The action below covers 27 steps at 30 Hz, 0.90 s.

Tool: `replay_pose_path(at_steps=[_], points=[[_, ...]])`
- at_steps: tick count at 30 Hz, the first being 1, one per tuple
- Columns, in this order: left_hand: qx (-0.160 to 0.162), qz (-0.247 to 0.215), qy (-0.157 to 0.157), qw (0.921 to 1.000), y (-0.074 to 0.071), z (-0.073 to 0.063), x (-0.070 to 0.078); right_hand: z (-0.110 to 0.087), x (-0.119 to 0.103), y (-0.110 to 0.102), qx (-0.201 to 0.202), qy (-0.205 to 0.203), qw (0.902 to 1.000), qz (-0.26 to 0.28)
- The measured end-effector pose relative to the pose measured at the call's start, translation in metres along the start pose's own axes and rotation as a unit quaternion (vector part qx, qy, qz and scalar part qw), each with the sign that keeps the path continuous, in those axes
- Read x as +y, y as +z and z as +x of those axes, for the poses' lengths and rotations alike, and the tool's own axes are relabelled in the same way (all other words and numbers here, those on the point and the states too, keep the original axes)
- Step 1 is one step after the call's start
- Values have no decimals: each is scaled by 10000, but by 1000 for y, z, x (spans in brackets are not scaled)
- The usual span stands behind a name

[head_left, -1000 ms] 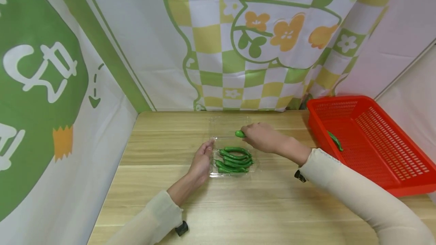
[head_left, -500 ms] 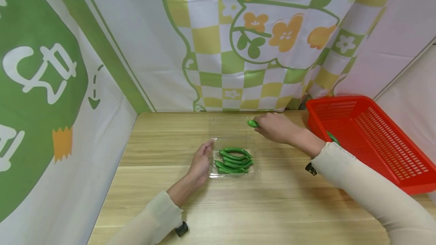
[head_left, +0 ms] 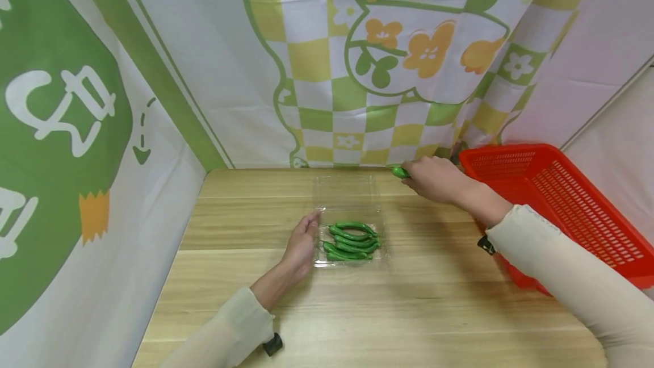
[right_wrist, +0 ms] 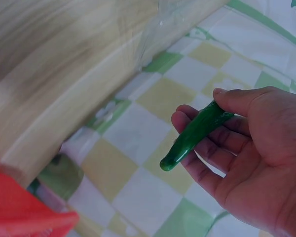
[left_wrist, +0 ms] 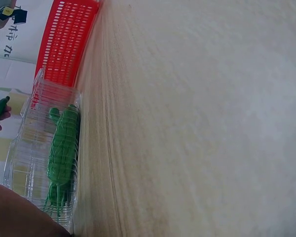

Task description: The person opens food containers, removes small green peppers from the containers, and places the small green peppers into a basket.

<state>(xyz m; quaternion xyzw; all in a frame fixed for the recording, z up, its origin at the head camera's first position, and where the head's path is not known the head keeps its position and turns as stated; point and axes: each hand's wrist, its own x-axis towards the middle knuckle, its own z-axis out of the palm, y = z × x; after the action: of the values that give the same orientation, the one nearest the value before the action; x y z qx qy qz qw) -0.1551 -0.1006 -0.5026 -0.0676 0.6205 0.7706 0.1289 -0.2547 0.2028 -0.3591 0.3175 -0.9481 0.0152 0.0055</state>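
Note:
My right hand pinches a green chili pepper between thumb and fingers, above the table's back edge and left of the red basket. In the head view only one end of this pepper shows. My left hand holds the left side of a clear plastic clamshell box. Its transparent lid lies open toward the back. Several green chili peppers lie side by side in the box. The left wrist view shows part of the left hand beside the box.
A red plastic basket with slotted walls stands at the right of the wooden table, partly behind my right arm. Printed cloth hangs behind the table, and another cloth panel runs along the left.
My right hand has moved right and back, from over the lid toward the basket, with the pepper still pinched. My forearm now hides the pepper in the basket. My left hand stays put.

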Motion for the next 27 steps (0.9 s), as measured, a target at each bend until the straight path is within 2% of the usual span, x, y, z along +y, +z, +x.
replay_pose_path(at_steps=[7,27], points=[[56,82,20,9999,0,0,-1,-6,23,-13,216,49,9997,-130],[28,110,31,9999,0,-1,-1,-29,86,-34,-13,652,9979,51]])
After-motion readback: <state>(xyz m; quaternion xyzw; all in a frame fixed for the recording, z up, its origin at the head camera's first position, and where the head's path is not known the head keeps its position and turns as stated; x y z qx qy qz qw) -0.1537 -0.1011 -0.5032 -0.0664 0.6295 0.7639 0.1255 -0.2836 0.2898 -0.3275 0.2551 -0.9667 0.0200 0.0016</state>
